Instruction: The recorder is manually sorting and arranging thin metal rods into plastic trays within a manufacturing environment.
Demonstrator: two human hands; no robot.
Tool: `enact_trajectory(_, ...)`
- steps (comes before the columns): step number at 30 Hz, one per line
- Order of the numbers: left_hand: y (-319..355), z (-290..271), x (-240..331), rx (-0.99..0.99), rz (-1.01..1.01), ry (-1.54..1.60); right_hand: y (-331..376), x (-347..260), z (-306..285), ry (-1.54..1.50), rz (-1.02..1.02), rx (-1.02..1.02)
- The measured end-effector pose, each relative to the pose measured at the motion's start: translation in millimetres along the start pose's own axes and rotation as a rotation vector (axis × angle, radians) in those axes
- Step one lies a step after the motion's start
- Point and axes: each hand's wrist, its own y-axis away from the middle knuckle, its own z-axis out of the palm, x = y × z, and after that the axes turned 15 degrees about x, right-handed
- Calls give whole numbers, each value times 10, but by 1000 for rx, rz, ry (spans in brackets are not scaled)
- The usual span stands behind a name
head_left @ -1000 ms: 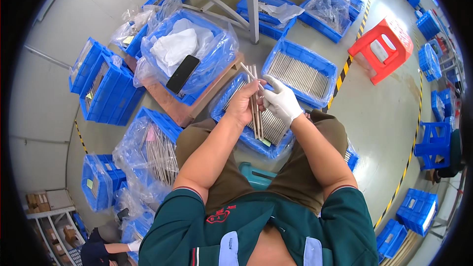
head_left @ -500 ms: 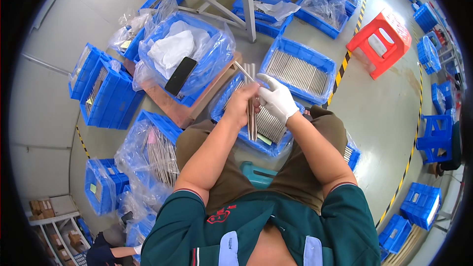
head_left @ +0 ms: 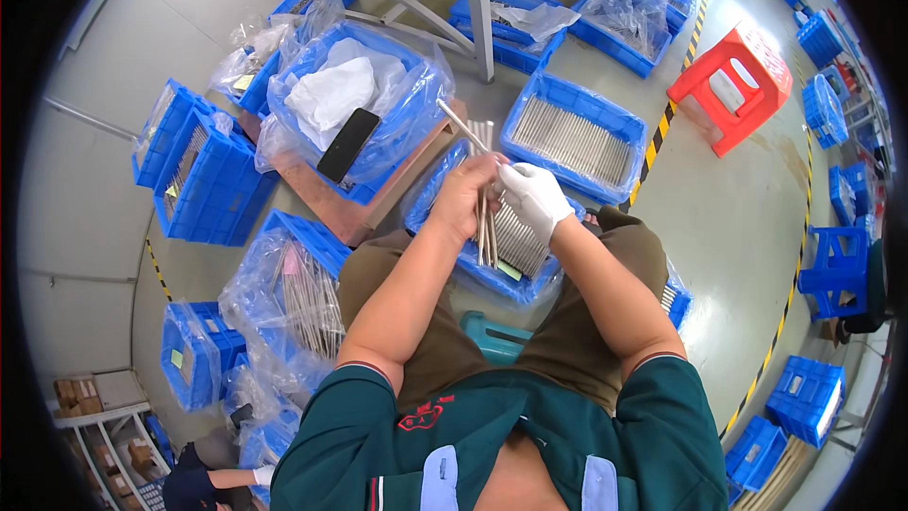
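Note:
Over a plastic-lined blue bin (head_left: 468, 276) between my knees, my bare left hand (head_left: 460, 199) is closed around a small bundle of thin metal rods (head_left: 487, 246). The rods stand nearly upright in my view, their ends showing above and below the fist. My right hand (head_left: 535, 201), in a white glove, pinches the lower end of a single metal rod (head_left: 460, 121). That rod slants up and to the left across the top of the bundle. The two hands meet at the fingertips. More metal rods (head_left: 522, 244) lie in rows in the bin underneath.
Just ahead on the right is another blue bin (head_left: 632, 128) of rods. A phone (head_left: 348, 146) lies on a lined bin to the left, above a wooden board (head_left: 331, 211). A red stool (head_left: 733, 85) stands to the right; a person's gloved hand (head_left: 264, 475) shows at lower left.
The single rod has slid farther out up and to the left. My gloved fingers have drawn in closer around its lower end, while the bundle has tilted slightly in my left hand.

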Motion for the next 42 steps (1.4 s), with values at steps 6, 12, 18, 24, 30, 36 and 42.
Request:
enact_trajectory(6, 54, -1, 8, -126, -88, 107, 42, -41, -37, 22, 61, -45)
enact_trajectory(12, 115, -22, 35, -170, -219, -6, -122, -533, -300, 538, -349, 229)
enact_trajectory(18, 117, 66, -134, -238, -301, -198, -297, -520, -193, 871, -353, -6)
enact_trajectory(24, 179, 140, -127, -220, -305, -65, -431, -235, -239, 539, -361, 284)
enact_trajectory(30, 110, 80, -134, -246, -319, -82, -406, -150, -146, 507, -469, 436)
enact_trajectory(36, 114, 57, -103, -242, -356, -18, -414, -93, -104, 495, -512, 506)
enact_trajectory(42, 286, 83, -150, -217, -327, -88, -570, -218, -251, 119, -430, 619)
